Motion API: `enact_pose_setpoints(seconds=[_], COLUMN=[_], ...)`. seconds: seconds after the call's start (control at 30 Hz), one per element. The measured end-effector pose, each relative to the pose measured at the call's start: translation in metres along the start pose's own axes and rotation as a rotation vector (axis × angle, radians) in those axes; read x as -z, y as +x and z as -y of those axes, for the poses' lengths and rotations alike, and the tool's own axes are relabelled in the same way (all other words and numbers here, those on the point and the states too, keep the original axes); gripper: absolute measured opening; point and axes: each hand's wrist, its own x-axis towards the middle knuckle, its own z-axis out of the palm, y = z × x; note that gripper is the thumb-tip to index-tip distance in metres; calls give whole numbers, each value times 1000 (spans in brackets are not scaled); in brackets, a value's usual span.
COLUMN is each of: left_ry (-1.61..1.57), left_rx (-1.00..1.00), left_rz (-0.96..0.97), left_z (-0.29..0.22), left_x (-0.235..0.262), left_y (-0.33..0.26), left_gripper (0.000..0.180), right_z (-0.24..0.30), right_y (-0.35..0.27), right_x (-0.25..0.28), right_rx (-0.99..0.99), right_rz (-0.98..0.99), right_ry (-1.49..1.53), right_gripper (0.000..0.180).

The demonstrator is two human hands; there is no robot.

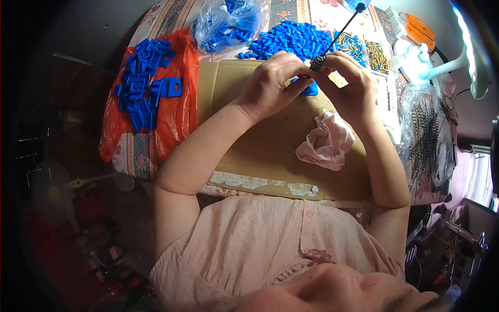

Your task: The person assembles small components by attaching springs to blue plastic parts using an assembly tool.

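Above the far part of a cardboard sheet [244,135], my two hands meet at a black coil spring [317,63]. My left hand [274,83] pinches toward its left side, the thumb and fingertips drawn together. On the other side, my right hand [349,86] has its thumb and curled fingers closed on the spring. A thin black rod [343,32] slants up from the coil to a dark knob; whether they are one piece I cannot tell. Just below my fingertips lies a blue plastic piece [310,88], partly hidden by my left thumb.
Blue frame-like parts [143,78] lie on a red plastic bag [179,104] at left. Beyond the cardboard are small blue pieces [291,39], a clear bag [228,26] and brass screws [377,54]. A pink cloth [327,143], a lamp [416,60] and black springs [426,130] are at right.
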Motion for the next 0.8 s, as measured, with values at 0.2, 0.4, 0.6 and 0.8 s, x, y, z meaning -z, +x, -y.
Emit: enact_pose_setpoints(seconds=[0.2, 0.4, 0.6, 0.8], left_ry=[7, -12, -6, 8], left_rx=[-38, -29, -25, -2], left_rz=[-9, -22, -17, -18], left_z=[5, 1, -1, -1], left_x=[-2, -1, -2, 0], left_y=[-1, 0, 2, -1], left_gripper=[15, 13, 15, 16], right_z=[1, 3, 6, 6], right_y=[1, 0, 1, 1], right_x=[-3, -3, 0, -3], right_rx=[11, 13, 40, 7], right_rz=[-26, -26, -52, -31], right_ry=[-8, -46, -30, -20], right_gripper=[16, 16, 17, 17])
